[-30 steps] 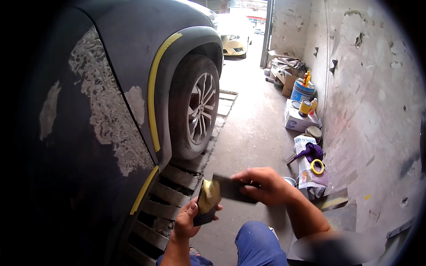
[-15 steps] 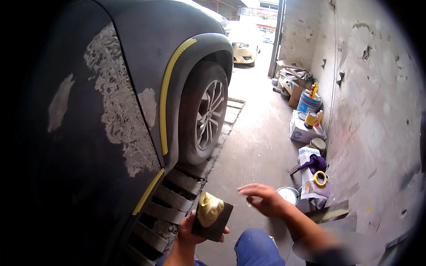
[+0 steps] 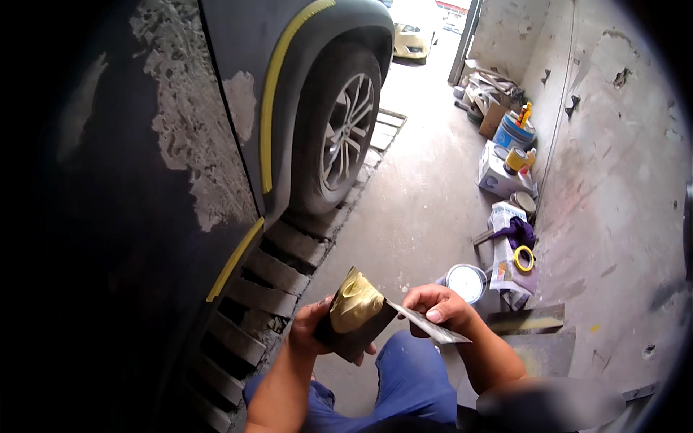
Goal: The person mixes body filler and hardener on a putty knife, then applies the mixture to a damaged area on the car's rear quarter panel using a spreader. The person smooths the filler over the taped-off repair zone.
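My left hand point(image 3: 312, 326) grips a dark square board point(image 3: 361, 338) by its near-left edge, with fingertips showing underneath. A thick mound of glossy yellowish putty point(image 3: 356, 303) lies on top of it. My right hand point(image 3: 442, 309) pinches a thin, flat metal putty spreader point(image 3: 433, 326) between thumb and fingers. Its far-left end is close to the board's right edge; whether they touch I cannot tell. To the left stands a dark car body panel point(image 3: 108, 238) bearing a rough, scraped grey filler patch point(image 3: 180, 123). Yellow masking tape point(image 3: 273, 108) lines the wheel arch.
The car's wheel point(image 3: 343, 133) stands beyond slatted floor bars point(image 3: 289, 267). Along the right wall point(image 3: 613, 180) are a white-lidded can point(image 3: 465, 283), a tape roll point(image 3: 524, 258) on newspaper, a purple cloth point(image 3: 516, 232), a white box point(image 3: 498, 177) and a blue bucket point(image 3: 514, 131). Another car point(image 3: 410, 43) is outside.
My right hand has come down and left towards the board, and the spreader now shows in it. The board has tilted and risen slightly. The view has tipped downward.
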`<action>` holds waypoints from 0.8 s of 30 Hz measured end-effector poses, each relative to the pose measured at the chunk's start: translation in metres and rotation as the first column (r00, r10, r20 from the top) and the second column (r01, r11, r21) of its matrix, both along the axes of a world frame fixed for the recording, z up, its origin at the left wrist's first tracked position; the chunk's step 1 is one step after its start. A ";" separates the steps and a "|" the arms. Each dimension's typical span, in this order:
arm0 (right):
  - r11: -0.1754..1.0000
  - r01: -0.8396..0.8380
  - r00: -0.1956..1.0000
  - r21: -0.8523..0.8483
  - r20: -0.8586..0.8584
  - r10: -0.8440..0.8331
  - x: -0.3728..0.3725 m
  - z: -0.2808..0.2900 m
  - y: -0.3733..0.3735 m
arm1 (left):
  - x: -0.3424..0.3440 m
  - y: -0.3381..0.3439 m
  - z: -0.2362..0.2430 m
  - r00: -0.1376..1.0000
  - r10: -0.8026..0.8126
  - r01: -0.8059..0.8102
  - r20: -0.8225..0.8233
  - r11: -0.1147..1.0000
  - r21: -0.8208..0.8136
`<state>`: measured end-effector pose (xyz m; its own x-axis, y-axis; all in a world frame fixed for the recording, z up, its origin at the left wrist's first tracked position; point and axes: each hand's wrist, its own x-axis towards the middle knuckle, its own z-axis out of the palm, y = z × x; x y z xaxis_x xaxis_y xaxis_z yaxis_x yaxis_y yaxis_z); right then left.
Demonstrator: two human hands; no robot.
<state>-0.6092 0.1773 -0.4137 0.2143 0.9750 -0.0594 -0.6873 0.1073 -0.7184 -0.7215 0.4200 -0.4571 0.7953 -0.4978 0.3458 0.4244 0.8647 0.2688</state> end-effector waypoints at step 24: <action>0.931 0.291 -0.415 0.221 0.906 -0.085 0.030 0.028 0.002 | 0.002 -0.010 -0.004 0.980 0.166 -0.157 -0.112 0.984 0.086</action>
<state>-0.5793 0.1797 -0.3859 0.2461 0.8683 0.4307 0.9358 -0.0972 -0.3389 -0.7195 0.4103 -0.4612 0.9005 -0.3809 0.2100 0.3137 0.9032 0.2930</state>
